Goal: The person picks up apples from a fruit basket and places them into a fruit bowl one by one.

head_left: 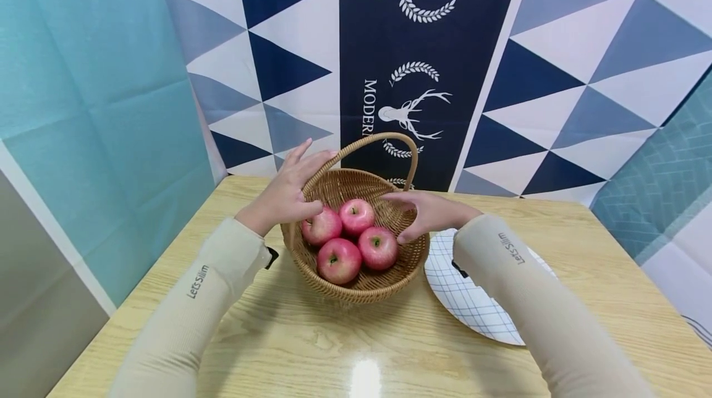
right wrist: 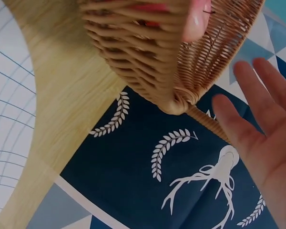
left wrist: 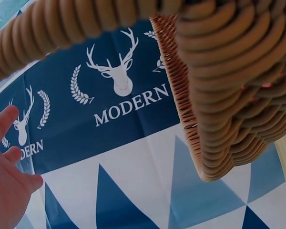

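A brown wicker basket (head_left: 347,185) with a tall arched handle (head_left: 384,136) stands mid-table, tilted toward me. Inside lie several red apples (head_left: 339,260), grouped toward its left and front. My left hand (head_left: 286,191) is at the basket's left side, fingers spread and straight, the thumb over the rim in the head view. On the other side, my right hand (head_left: 431,211) reaches over the right rim with relaxed fingers, thumb close to the rightmost apple (head_left: 378,248). Both wrist views show fingers spread beside the wicker, gripping nothing.
A round white plate-like disc with blue grid lines (head_left: 473,299) lies right of the basket, partly under my right forearm. The wooden table (head_left: 311,348) ends at a patterned cloth backdrop (head_left: 556,95) behind; a teal cloth (head_left: 94,107) hangs at the left.
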Demonstrator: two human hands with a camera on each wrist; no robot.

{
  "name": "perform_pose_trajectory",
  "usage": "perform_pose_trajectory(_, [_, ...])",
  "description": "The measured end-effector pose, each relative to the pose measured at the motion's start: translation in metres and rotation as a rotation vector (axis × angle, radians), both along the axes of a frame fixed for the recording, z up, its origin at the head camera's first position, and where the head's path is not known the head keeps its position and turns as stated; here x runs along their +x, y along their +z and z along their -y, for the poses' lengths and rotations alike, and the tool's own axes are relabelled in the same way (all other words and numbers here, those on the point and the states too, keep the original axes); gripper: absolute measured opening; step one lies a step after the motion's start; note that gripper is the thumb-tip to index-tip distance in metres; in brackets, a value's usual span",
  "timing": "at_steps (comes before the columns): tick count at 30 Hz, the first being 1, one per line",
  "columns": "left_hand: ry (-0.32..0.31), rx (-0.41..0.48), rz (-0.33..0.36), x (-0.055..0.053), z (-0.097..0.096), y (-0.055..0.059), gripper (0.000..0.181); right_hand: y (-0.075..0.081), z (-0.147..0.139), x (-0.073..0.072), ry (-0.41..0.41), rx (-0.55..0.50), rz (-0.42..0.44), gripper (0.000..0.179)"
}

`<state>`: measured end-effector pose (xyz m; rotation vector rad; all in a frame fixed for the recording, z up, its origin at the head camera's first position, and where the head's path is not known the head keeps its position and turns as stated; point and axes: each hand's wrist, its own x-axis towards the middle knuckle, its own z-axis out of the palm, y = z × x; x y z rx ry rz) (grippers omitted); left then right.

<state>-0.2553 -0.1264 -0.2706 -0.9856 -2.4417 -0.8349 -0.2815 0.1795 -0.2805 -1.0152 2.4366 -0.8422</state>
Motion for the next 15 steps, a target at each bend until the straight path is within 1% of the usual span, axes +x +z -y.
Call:
perform_pose_trajectory(5, [0.014,-0.007,0.024,0.002,-0.001,0.001,0.078,0.010,0.011,-0.012,0.006,0.081,0.154,0.082])
perform_pose_trajectory(10, [0.018,-0.010,0.048,0.002,-0.003,0.002,0.079,0.015,0.023,-0.022,0.003,0.140,0.188,0.079])
perform_pose_trajectory(15, [0.020,-0.012,0.059,0.003,-0.004,0.003,0.081,0.013,0.035,-0.031,-0.014,0.155,0.203,0.076])
